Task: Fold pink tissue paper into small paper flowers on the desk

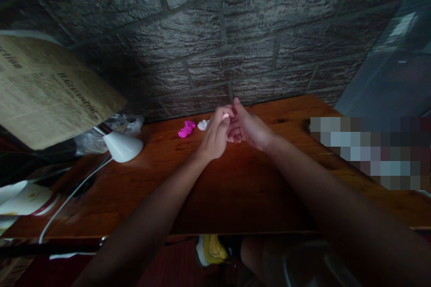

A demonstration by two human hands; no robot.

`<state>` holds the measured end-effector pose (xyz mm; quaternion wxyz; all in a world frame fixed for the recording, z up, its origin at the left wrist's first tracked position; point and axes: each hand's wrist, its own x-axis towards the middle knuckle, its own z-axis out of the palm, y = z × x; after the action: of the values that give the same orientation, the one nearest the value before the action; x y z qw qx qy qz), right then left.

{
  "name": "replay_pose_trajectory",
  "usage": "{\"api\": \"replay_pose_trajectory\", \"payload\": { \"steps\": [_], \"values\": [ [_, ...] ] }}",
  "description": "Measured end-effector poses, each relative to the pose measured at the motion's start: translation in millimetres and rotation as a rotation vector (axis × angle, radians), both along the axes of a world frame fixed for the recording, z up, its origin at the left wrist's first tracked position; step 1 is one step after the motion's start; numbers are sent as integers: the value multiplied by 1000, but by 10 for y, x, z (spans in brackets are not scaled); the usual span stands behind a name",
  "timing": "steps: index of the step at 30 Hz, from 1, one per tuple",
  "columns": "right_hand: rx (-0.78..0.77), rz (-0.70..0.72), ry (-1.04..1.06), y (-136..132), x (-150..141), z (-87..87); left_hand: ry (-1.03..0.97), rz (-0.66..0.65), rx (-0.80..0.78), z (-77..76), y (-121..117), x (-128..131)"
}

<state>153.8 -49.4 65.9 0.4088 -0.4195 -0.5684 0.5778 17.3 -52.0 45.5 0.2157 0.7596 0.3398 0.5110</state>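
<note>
Both my hands meet above the far middle of a wooden table (235, 188). My left hand (213, 136) is closed, its fingertips pinching a small pale pink thing (226, 117) that I cannot name. My right hand (247, 128) is curled against the left one, its fingers closed on the same small thing. Just beyond my hands, on the table by the wall, lie a crumpled magenta piece (186, 129) and a small white piece (203, 124).
A white desk lamp head (123, 146) lies at the left with its thin arm and cord running to the table's front edge. Clear plastic wrap (126, 124) and a printed paper sheet (43, 94) sit at the far left. A brick-pattern wall (218, 31) backs the table.
</note>
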Motion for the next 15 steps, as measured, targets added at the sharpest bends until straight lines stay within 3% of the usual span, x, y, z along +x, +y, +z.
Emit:
{"api": "replay_pose_trajectory", "payload": {
  "steps": [3, 9, 15],
  "values": [
    [74, -86, -49, 35, 30, -34, 130, 14, 5, -51, -19, 23],
    [172, -205, -35, 94, 82, -105, 113, 104, 46, -109, 45, 36],
    [411, -373, -137, 188, 98, -183, 45, 147, 39, -83, -9, 64]
  ]
}}
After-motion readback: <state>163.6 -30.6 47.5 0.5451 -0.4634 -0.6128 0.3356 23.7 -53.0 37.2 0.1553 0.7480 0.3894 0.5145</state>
